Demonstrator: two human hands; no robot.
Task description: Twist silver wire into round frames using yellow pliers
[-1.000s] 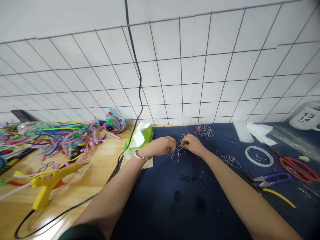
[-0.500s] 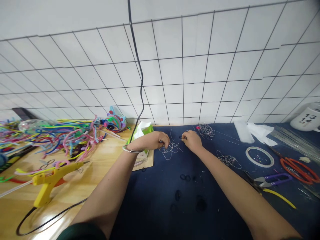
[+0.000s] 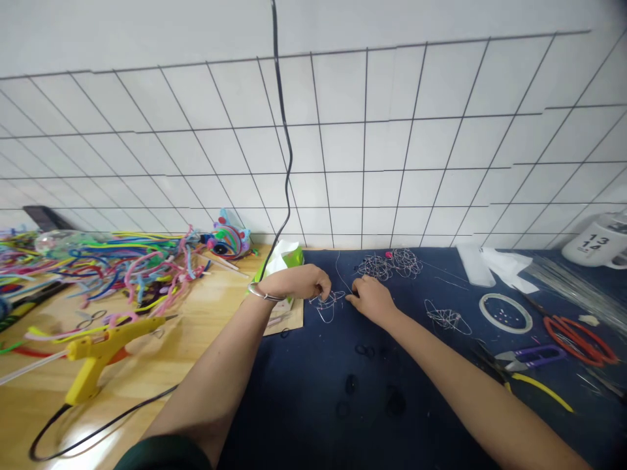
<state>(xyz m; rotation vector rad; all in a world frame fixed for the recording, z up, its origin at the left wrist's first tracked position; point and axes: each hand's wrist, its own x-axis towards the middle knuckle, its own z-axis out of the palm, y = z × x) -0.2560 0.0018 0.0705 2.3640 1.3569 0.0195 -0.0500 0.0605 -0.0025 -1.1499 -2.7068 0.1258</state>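
My left hand [image 3: 307,282], a silver bangle at its wrist, has its fingers curled down and closed on a small tangle of thin silvery wire [image 3: 326,311]. Just right of it, my right hand [image 3: 373,299] is closed, with thumb and forefinger together by the tangle's right side. Whatever lies between those fingertips is too fine to make out. One loose wire [image 3: 341,273] runs from the back of the mat toward the right fingertips. Behind the right hand lie two more wire tangles, one greyish [image 3: 375,266] and one beside a pink bead [image 3: 404,263].
A further wire tangle [image 3: 447,318], a white ring dish with beads [image 3: 505,313], purple snips [image 3: 533,356], orange-handled scissors [image 3: 580,339] and yellow-handled pliers [image 3: 543,390] lie right. Black rings [image 3: 351,384] are in front. A yellow glue gun [image 3: 95,356] and pipe cleaners [image 3: 142,261] lie left.
My right hand has come nearer and slightly left, toward the wire under my left hand, uncovering a tangle behind it. The left hand stays over its wire. The view has shifted slightly.
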